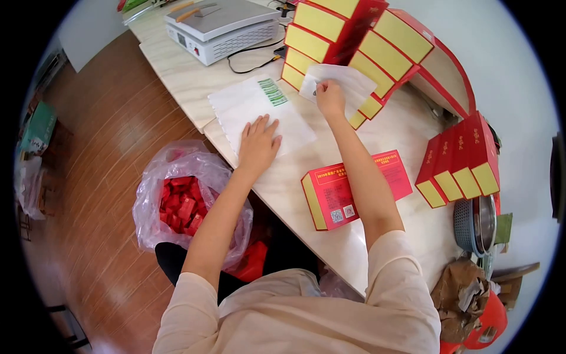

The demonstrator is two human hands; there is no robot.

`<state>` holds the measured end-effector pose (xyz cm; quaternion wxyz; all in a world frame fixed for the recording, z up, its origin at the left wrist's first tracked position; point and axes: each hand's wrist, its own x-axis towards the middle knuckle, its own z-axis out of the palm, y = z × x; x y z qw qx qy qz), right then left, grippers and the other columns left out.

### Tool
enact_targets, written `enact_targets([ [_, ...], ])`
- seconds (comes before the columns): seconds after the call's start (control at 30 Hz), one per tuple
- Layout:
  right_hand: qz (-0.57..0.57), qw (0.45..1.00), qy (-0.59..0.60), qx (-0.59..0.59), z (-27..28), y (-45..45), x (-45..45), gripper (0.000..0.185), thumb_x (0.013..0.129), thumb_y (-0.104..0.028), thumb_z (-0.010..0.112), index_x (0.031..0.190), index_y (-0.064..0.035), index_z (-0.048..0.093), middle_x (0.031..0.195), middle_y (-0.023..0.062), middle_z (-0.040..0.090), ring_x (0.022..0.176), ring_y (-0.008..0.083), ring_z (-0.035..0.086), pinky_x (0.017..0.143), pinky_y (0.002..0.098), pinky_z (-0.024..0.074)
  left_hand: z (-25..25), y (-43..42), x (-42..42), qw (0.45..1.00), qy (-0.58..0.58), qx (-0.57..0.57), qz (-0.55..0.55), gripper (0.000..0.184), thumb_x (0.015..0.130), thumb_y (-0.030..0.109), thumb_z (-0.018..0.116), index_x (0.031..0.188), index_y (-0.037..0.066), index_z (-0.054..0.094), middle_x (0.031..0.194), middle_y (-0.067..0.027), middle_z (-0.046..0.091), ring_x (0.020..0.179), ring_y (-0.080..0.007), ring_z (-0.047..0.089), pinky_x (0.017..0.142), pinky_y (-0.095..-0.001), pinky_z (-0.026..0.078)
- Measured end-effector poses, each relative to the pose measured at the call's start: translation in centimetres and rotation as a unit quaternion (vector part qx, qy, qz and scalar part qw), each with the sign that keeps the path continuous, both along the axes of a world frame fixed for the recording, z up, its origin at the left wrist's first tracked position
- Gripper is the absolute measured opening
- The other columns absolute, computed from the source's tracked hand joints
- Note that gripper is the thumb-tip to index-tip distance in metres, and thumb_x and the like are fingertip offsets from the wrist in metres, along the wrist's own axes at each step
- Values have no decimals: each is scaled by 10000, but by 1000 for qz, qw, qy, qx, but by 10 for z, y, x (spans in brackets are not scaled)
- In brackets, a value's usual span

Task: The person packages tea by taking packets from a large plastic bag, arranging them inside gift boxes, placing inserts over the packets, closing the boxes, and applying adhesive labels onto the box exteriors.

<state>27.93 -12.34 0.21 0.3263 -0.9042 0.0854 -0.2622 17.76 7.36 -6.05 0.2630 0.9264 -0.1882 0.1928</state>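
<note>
White sticker sheet (236, 109) flat on the table (330, 141), and the left hand (257, 143) presses down on it, fingers slightly spread beside the green labels (272, 92). Up goes the right hand (330, 97), fingers pinched narrow on a pale sheet (354, 84) in front of the stacked red-and-yellow boxes (318, 29). Nearer the body, one red box (333, 197) lies beneath the right forearm (368, 183).

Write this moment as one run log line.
left hand: flat on rectangular white sheet bearing green labels | right hand: pinching smaller plain white sheet
</note>
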Motion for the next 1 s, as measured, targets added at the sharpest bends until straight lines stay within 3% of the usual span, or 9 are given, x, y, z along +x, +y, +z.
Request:
enact_targets([
  [0.1,156,988,-7,13,8,-24,-25,128,818,-154,600,811,-34,644,831,180,664,755,351,635,671,434,496,-10,8,15,998,-12,-52,-29,354,880,222,567,1196,65,587,1286,-168,533,1224,-310,471,1049,-489,316],
  [0.17,211,976,-60,-13,12,-17,-69,128,808,-148,607,815,-23,632,832,171,652,748,350,626,662,431,495,-3,12,15,954,11,-289,-82,209,885,86,561,1078,27,614,1096,-156,620,1051,-304,580,946,-380,422],
  [0.27,244,947,-189,-90,41,-1,-150,116,713,-9,653,805,-27,584,818,129,588,779,303,586,687,390,484,38,4,-18,944,33,-311,-102,199,952,137,508,971,0,650,949,-112,646,929,-218,610,875,-306,442],
  [0.4,258,926,-221,-162,53,8,-212,164,692,-46,688,799,-47,563,881,83,575,817,278,562,696,376,466,81,-19,-81,869,218,-413,-164,296,994,205,458,1008,-28,639,948,-82,663,932,-152,594,874,-280,431],
  [0.73,233,955,-152,-103,59,-14,-269,346,718,-115,731,1036,-43,616,1137,170,554,1017,364,549,841,412,472,85,-34,-138,820,293,-456,-185,248,979,178,490,1042,-15,633,923,-33,650,897,-85,569,832,-235,433],
  [0.8,222,961,-154,-55,70,-19,-273,273,770,-76,710,1023,-21,622,1054,169,597,911,292,601,778,358,495,84,-40,-147,814,296,-459,-196,230,964,176,516,1047,0,637,920,-37,653,882,-91,576,826,-234,433],
  [0.87,240,956,89,145,72,-30,-279,161,830,-49,674,973,7,628,863,108,632,726,152,597,655,272,483,87,-43,-154,826,290,-435,-208,228,961,166,517,1060,-5,632,948,-51,654,914,-111,579,858,-252,426],
  [0.93,234,956,79,157,67,-40,-279,123,848,-44,661,952,14,631,787,69,617,668,102,556,611,242,458,90,-48,-157,832,292,-409,-235,228,957,155,518,1072,-9,627,977,-65,656,945,-131,583,890,-269,419],
  [1.0,208,957,59,194,62,-53,-279,81,872,-50,644,910,21,631,696,4,581,601,37,479,540,204,397,87,-55,-159,905,180,-322,-212,234,931,137,542,1107,2,615,1026,-101,647,986,-175,586,901,-278,419],
])
